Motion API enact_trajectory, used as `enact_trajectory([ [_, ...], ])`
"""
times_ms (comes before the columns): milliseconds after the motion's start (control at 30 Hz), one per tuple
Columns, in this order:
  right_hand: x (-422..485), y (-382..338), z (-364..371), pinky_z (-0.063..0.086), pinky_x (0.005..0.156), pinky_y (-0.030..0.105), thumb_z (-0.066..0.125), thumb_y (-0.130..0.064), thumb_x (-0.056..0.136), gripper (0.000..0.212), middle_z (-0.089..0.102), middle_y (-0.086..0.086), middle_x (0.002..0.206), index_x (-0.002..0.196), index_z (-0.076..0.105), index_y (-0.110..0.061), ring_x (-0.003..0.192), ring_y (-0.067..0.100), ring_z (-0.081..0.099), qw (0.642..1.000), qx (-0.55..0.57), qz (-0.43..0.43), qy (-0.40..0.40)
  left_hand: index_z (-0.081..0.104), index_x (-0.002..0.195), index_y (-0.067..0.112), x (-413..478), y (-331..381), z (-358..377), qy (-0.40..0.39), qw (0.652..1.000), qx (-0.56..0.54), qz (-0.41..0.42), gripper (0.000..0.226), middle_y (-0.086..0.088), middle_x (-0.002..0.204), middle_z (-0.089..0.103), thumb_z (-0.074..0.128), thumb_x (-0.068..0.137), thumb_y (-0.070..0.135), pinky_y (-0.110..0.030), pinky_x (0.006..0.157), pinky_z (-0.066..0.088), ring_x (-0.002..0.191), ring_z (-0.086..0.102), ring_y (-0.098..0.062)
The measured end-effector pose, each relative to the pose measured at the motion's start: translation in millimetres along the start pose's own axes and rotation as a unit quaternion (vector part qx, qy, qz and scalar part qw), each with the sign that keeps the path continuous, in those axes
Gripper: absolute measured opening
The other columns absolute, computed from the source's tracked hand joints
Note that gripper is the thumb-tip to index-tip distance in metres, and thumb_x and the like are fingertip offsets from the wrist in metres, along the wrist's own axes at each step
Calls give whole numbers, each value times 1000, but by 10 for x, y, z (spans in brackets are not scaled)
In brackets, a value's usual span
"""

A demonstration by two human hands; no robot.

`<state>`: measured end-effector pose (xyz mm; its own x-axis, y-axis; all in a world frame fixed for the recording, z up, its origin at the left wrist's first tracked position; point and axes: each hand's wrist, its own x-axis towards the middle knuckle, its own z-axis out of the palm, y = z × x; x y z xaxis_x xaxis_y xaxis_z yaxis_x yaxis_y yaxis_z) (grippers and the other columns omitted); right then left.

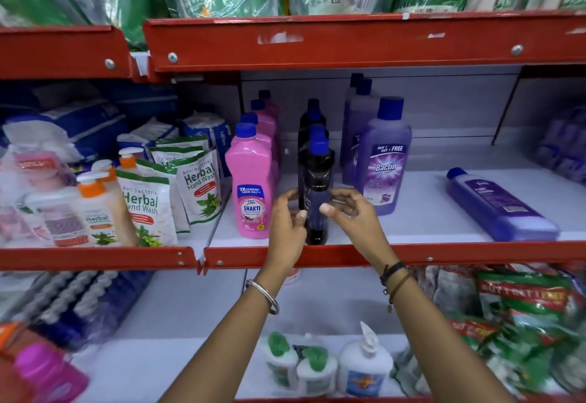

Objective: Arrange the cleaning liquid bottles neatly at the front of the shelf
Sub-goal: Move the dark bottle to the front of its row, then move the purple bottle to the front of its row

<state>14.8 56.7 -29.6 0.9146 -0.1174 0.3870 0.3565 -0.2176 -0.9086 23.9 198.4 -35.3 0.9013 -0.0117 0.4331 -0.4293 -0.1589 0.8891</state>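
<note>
A dark bottle with a blue cap (318, 177) stands upright at the front edge of the middle shelf (444, 252), with more dark bottles lined up behind it. My left hand (287, 225) and my right hand (350, 215) frame its lower body from either side, fingertips at the label; whether they grip it is unclear. To its left stands a row of pink bottles (252, 180). To its right stands a row of purple floor cleaner bottles (382, 161). Another purple bottle (501, 204) lies on its side at the right.
Herbal hand wash pouches (142, 209) and pump bottles (95, 206) fill the left bay. The red lip of the upper shelf (348, 42) hangs close overhead. Below sit white pump bottles (364, 367) and green packets (523, 314).
</note>
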Motion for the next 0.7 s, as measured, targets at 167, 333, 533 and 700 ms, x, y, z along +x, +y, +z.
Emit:
enact_trajectory([
  [167, 55, -45, -36, 50, 98, 39, 65, -26, 83, 32, 62, 6, 117, 114, 62, -16, 107, 16, 63, 999, -34, -18, -28, 36, 135, 16, 32, 16, -32, -62, 998, -21, -25, 56, 4, 127, 50, 58, 86, 0, -23, 99, 40, 118, 48, -10],
  [333, 52, -59, -96, 53, 93, 39, 57, -13, 89, 24, 67, 6, 111, 106, 64, -29, 101, 17, 65, 999, 15, -13, -28, 38, 119, 20, 7, 12, -38, -13, 1000, 0, -13, 49, -3, 118, 53, 61, 82, -3, -29, 93, 50, 110, 55, -19],
  [533, 42, -63, -69, 55, 83, 22, 54, -9, 91, 25, 67, -3, 104, 112, 60, -22, 90, 1, 67, 998, 55, 3, -20, 38, 112, 27, -24, -22, 9, 7, 998, 61, 15, 47, -6, 117, 54, 63, 81, 2, -44, 94, 52, 109, 56, -20],
  [700, -19, -87, -289, 52, 92, 31, 60, -16, 88, 26, 68, 1, 105, 114, 62, -12, 99, 11, 65, 999, 51, 11, 12, 43, 120, 11, -287, 87, 243, 132, 981, 110, 95, 42, -4, 120, 47, 59, 82, 4, -26, 102, 38, 114, 44, -13],
])
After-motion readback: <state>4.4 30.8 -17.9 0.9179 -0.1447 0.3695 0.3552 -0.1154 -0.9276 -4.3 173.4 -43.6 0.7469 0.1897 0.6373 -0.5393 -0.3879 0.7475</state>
